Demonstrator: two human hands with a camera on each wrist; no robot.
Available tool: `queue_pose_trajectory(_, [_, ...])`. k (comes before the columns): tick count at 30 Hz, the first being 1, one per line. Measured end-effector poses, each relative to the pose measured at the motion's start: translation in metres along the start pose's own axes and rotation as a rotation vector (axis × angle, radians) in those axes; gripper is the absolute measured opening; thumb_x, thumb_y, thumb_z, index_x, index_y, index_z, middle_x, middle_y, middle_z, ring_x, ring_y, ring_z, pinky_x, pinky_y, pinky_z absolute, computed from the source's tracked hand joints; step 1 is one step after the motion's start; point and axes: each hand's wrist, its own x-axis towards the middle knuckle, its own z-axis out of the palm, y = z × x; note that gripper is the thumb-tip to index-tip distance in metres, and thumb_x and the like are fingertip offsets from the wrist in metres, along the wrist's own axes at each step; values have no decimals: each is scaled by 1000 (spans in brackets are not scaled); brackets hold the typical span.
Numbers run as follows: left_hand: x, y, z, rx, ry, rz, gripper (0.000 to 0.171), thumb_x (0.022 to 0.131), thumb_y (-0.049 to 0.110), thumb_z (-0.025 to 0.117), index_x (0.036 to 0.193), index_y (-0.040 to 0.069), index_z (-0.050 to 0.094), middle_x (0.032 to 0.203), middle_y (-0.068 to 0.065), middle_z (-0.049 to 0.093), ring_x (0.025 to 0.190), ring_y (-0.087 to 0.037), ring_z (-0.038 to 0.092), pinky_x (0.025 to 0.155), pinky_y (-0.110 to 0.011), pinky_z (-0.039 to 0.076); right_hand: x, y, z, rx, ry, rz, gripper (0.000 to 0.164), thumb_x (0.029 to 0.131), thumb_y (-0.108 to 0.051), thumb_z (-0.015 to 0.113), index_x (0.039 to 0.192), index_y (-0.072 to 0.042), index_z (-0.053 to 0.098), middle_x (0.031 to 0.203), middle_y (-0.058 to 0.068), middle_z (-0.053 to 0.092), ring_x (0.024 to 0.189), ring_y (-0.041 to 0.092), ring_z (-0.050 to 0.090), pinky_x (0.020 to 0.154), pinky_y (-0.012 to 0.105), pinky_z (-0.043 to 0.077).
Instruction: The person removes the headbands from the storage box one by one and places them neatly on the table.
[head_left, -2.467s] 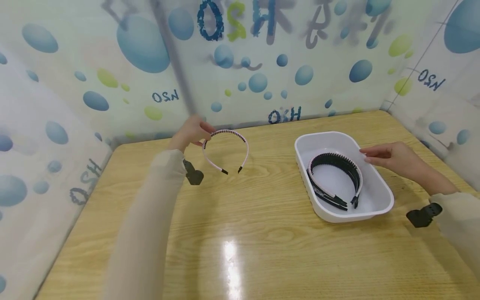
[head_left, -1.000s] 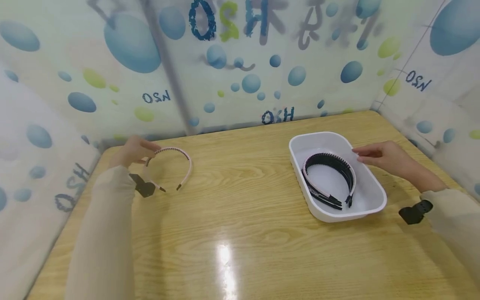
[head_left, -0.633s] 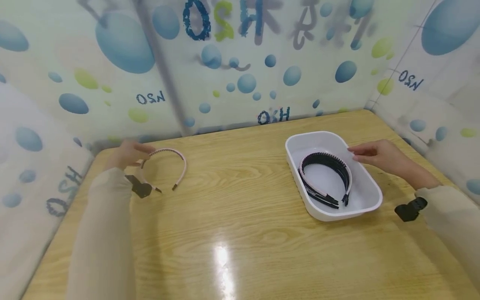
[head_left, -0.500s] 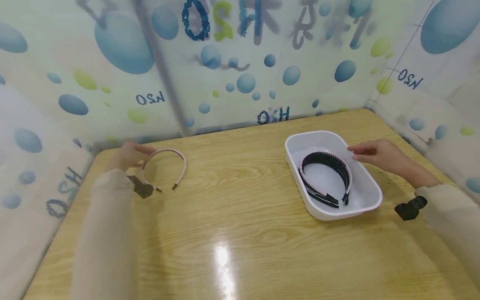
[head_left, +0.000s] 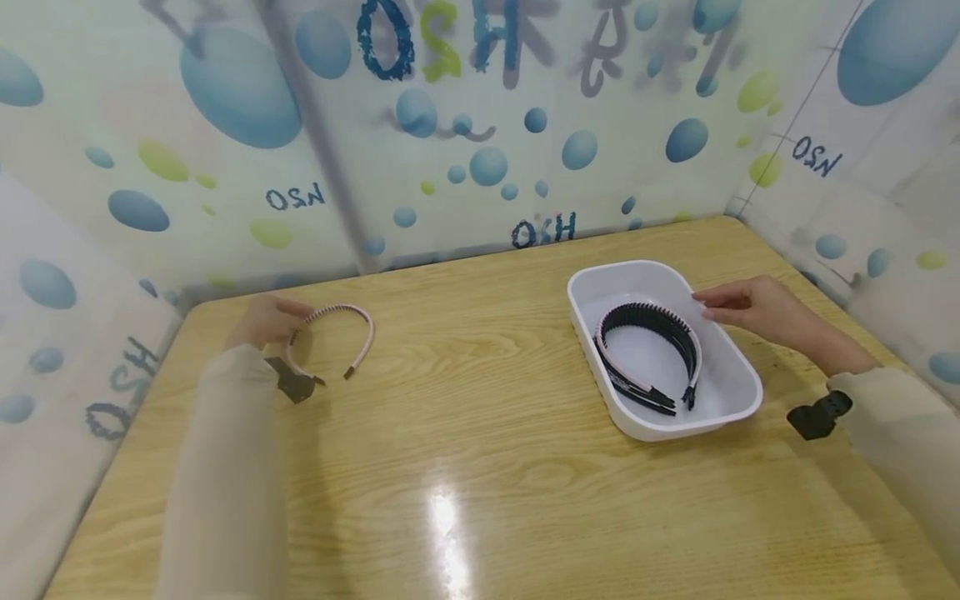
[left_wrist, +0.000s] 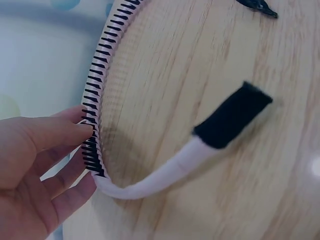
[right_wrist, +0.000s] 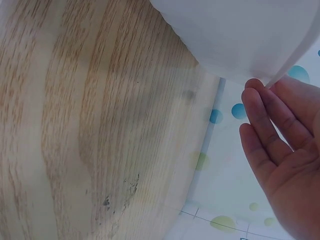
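Note:
My left hand (head_left: pixel 270 322) pinches a pale pink headband (head_left: pixel 362 318) at the table's far left. In the left wrist view, the thumb lies over its black comb teeth and the fingers are behind the band (left_wrist: pixel 172 172). Black sleeves cover the headband's tips. At the right, my right hand (head_left: pixel 765 312) pinches the rim of a white plastic basket (head_left: pixel 727 400). The right wrist view shows the fingers (right_wrist: pixel 260 112) against the basket's outer wall. Inside lie several headbands (head_left: pixel 686 342), black ones and a pink one with black teeth, nested together.
The wooden table (head_left: pixel 480 400) runs back to a wall covering (head_left: pixel 465 150) with blue and green bubbles, which also rises at both sides. A bright reflection shows on the table's near middle.
My left hand has carried the pink headband leftward from the middle back of the table and brought it nearer the tabletop. My right hand stays at the basket's rim. The head view has shifted slightly.

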Motion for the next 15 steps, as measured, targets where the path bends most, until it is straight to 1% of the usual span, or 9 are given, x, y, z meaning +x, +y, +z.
queue_pose_trajectory(2, [2, -1, 1, 3, 11, -9, 48, 80, 2, 57, 127, -4, 49, 131, -24, 45, 107, -33, 50, 72, -23, 47, 0, 0, 0, 4, -1, -3, 37, 90, -17, 59, 119, 7, 57, 116, 28, 56, 103, 40, 55, 76, 37, 51])
queue_pose_trajectory(4, [4, -2, 2, 23, 26, -13, 47, 80, 3, 56, 127, -3, 50, 131, -23, 45, 109, -34, 49, 72, -22, 46, 0, 0, 0, 9, 0, -5, 37, 90, -16, 59, 119, 7, 57, 116, 28, 56, 103, 40, 55, 76, 37, 51])
queue_pose_trajectory(7, [6, -3, 3, 53, 55, -3, 45, 81, 5, 56, 125, -4, 51, 129, -24, 46, 108, -34, 49, 71, -22, 45, 0, 1, 0, 12, 4, -5, 37, 90, -16, 59, 118, 7, 57, 116, 28, 56, 103, 40, 55, 76, 37, 51])
queue_pose_trajectory(9, [5, -3, 3, 62, 61, -1, 45, 81, 6, 56, 124, -4, 52, 129, -25, 46, 107, -34, 49, 72, -22, 45, 0, 1, 0, 12, 5, -5, 37, 90, -16, 59, 118, 7, 57, 116, 28, 55, 103, 40, 55, 76, 37, 51])
queue_pose_trajectory(12, [4, -3, 2, 48, 51, 2, 47, 82, 6, 55, 127, -6, 48, 128, -27, 46, 109, -36, 49, 79, -28, 47, 0, 0, 0, 10, 3, -2, 37, 90, -16, 59, 118, 7, 57, 117, 28, 55, 103, 40, 55, 76, 38, 51])
queue_pose_trajectory(15, [2, 0, -1, 11, 45, 24, 49, 84, 6, 54, 130, -8, 43, 129, -29, 44, 112, -39, 46, 89, -39, 44, 0, -1, 0, 6, 3, -3, 37, 90, -16, 59, 118, 7, 57, 117, 29, 55, 103, 41, 55, 76, 39, 51])
